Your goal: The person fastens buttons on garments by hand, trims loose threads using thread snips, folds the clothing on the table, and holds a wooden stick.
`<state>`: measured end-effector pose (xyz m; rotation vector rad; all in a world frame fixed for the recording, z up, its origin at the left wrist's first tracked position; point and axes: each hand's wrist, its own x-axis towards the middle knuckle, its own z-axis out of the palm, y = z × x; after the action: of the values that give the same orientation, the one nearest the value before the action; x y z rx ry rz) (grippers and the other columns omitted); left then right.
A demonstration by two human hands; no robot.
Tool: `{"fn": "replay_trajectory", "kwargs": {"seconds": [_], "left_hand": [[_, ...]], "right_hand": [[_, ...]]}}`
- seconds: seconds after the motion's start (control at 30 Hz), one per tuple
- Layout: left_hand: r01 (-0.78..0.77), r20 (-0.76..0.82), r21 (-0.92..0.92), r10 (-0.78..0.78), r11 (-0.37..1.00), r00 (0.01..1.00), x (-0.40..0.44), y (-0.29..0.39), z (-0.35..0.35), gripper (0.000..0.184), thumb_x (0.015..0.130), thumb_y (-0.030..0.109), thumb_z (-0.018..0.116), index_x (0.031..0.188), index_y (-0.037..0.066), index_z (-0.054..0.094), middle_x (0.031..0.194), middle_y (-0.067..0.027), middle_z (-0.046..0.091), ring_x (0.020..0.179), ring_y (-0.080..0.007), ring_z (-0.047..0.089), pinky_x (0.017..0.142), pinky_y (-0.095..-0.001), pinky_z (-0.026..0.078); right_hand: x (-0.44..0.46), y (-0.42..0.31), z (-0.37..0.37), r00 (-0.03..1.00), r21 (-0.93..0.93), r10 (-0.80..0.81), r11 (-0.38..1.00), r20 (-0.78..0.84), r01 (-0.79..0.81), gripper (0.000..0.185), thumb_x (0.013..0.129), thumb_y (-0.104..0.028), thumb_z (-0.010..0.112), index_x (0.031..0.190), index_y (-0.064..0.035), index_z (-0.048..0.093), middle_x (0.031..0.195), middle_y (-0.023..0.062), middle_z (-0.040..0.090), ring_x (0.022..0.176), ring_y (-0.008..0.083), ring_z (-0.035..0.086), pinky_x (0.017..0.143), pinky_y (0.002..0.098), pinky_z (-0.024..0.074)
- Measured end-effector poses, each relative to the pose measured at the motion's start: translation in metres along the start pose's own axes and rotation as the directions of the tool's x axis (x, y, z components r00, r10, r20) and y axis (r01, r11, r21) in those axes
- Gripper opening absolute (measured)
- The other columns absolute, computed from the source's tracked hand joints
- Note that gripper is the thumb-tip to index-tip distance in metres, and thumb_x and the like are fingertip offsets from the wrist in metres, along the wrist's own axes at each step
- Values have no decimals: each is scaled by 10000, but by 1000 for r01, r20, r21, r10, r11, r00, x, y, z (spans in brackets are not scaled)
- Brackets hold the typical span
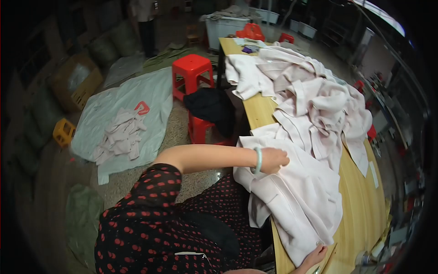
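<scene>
Our pale garment (303, 196) lies at the near end of the desk (360, 205), spread lengthwise but rumpled, one side draping over the edge towards our lap. Our left hand (273, 160), bracelet (258, 160) at the wrist, rests on its upper part. Grip there: fingers curled in tight, drawn together on the cloth; how much fabric they catch, we cannot tell. Our right hand (315, 256) is at the lower end, grip closed with fingertips and thumb on the edge of the cloth.

Progress, by our reading: this piece is laid out between both hands, yet creased and unfolded, so we judge the handling of it partway. Beyond it, a loose heap (319, 100) of similar pale cloth covers much of the desk, tangled, no neat stack in it. Whether the heap is finished or waiting, we cannot say.

On the floor to our left, a smaller pile (121, 134) of like pieces sits on a plastic sheet (155, 91); its status is equally unclear. Between sheet and desk: a red stool (191, 66), with a dark cloth (210, 105) just beside it.
</scene>
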<state>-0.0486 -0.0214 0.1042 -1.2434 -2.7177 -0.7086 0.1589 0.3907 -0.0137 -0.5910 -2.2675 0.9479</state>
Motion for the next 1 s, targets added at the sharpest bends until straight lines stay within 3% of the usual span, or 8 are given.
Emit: {"fn": "replay_trajectory", "kwargs": {"seconds": [0.17, 0.27, 0.3, 0.37, 0.47, 0.53, 0.67, 1.0], "left_hand": [[-366, -658, 124, 352, 922, 665, -31, 82, -144, 158, 687, -15, 594, 835, -6, 542, 813, -142, 537, 742, -290, 555, 658, -334, 458], [-406, -766, 218, 413, 887, 493, -64, 109, -198, 231, 702, -41, 576, 927, -48, 525, 907, -170, 543, 863, -232, 542, 749, -301, 432], [-347, -726, 299, 447, 889, 522, -77, 116, -209, 246, 860, 111, 474, 1065, -23, 450, 1008, -187, 513, 959, -263, 531, 857, -360, 432], [-452, -708, 343, 543, 823, 452, -81, 125, -223, 317, 876, 191, 476, 1105, -26, 443, 1010, -193, 515, 956, -269, 533, 847, -363, 438], [-583, -682, 260, 574, 769, 453, -82, 145, -204, 314, 876, 195, 478, 1095, -29, 451, 1000, -192, 521, 945, -268, 538, 836, -360, 442], [-635, -665, 217, 589, 741, 459, -81, 153, -195, 313, 877, 198, 480, 1089, -31, 457, 994, -192, 525, 937, -268, 541, 828, -358, 445], [-671, -646, 168, 595, 722, 478, -93, 160, -204, 310, 877, 203, 482, 1076, -35, 468, 981, -190, 534, 923, -267, 547, 812, -354, 450], [-726, -646, -59, 528, 685, 551, -97, 170, -188, 309, 878, 218, 489, 1043, -44, 496, 950, -186, 555, 885, -265, 563, 773, -345, 462]], "right_hand": [[-10, -18, 0, 989, 87, 142, 987, -47, -137, 230, 847, -149, 513, 990, 31, 519, 791, 84, 546, 726, 167, 505, 688, 282, 421], [-8, -26, -6, 977, 78, 95, 994, -192, -81, 261, 854, -158, 528, 1026, 37, 503, 900, 87, 544, 785, 154, 507, 710, 271, 424], [-3, -33, -13, 973, -33, 25, 999, -231, -33, 266, 862, -158, 527, 1039, 39, 500, 940, 87, 539, 810, 151, 507, 722, 269, 424], [14, -81, -41, 935, 70, -25, 996, -353, 53, 240, 884, -152, 512, 1044, 27, 516, 966, 79, 546, 867, 144, 507, 773, 259, 406], [22, -223, -115, 821, 148, -291, 901, -490, 408, 212, 894, -96, 455, 1052, 21, 535, 980, 79, 549, 853, 156, 504, 754, 253, 410], [7, -284, -163, 559, 275, -579, 507, -593, 817, 215, 881, -86, 458, 1048, 20, 541, 995, 93, 563, 886, 183, 522, 763, 269, 421], [-38, -350, -163, 215, 526, -922, 14, -322, 850, 219, 872, -85, 466, 1049, 21, 540, 1004, 100, 558, 899, 191, 518, 772, 277, 419], [-74, -355, -58, 107, 823, -984, 178, 143, 540, 233, 851, -83, 486, 1053, 22, 538, 1028, 120, 546, 930, 210, 509, 794, 296, 413]]}}
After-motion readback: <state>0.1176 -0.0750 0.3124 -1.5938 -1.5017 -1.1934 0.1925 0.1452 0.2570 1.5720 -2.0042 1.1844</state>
